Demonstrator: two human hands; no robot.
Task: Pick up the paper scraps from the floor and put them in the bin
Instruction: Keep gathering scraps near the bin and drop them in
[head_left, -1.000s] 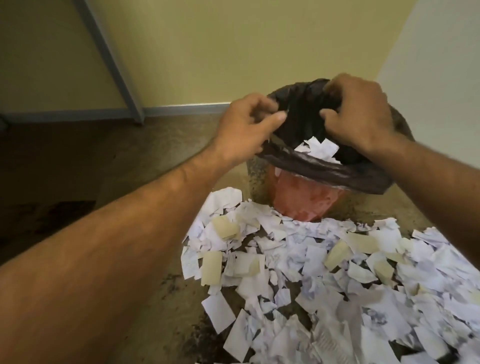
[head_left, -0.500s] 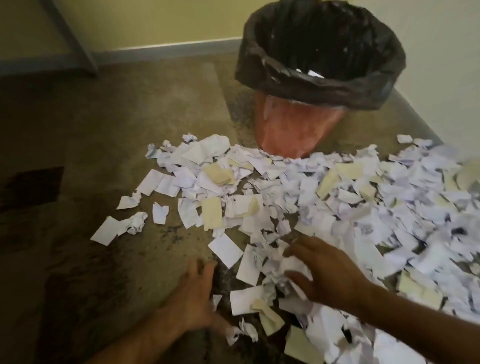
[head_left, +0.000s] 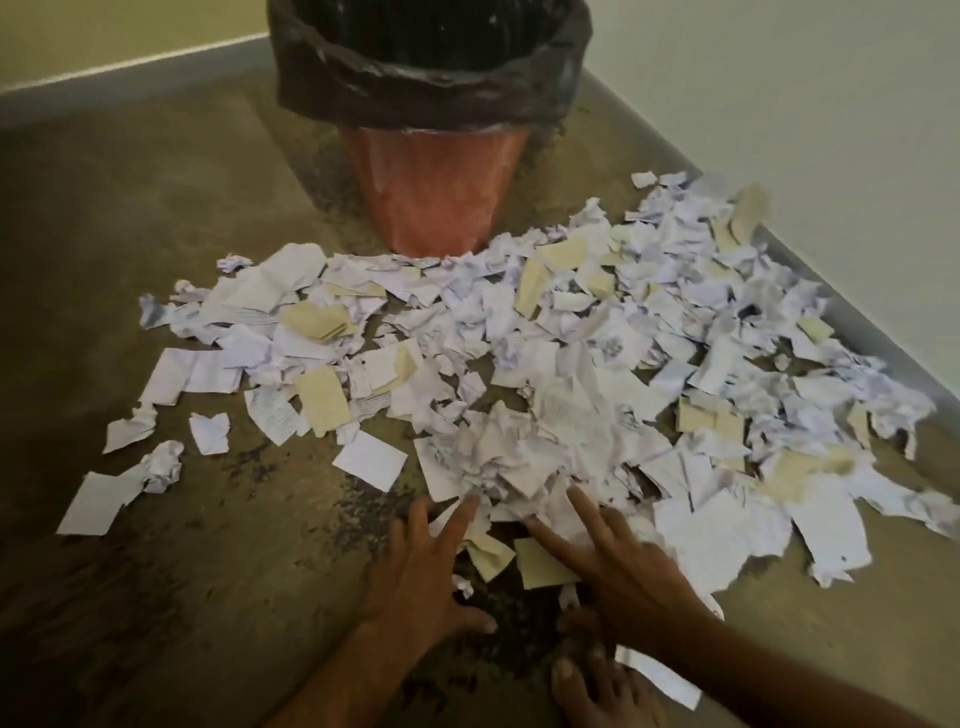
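Left hand: we have our left hand (head_left: 423, 579) flat on the floor (head_left: 156, 218), fingers spread and straight, thumb out to the side; its fingertips reach the near edge of the paper heap and it grips nothing.
Right hand: our right hand (head_left: 618, 566) lies just beside the left, fingers splayed and straight, pressing down on the scraps at the near edge of the pile; nothing is pinched or curled round.
Between the hands: two cream scraps (head_left: 511, 558) sit in the gap between our two hands, on a dark gritty patch of floor.
Paper scraps: the paper scraps (head_left: 545, 374) spread wide just beyond our fingertips, white and cream pieces, some crumpled, running out to the right of the right hand as far as the wall (head_left: 779, 104).
Strays: a few loose pieces (head_left: 130, 467) lie well off to the left of the left hand.
Bin: the orange bin (head_left: 436, 192) with its black liner (head_left: 431, 88) stands upright beyond the pile, straight ahead of both hands, its base touching the far edge of the scraps.
Foot: a bare foot (head_left: 597, 686) shows right below the right wrist.
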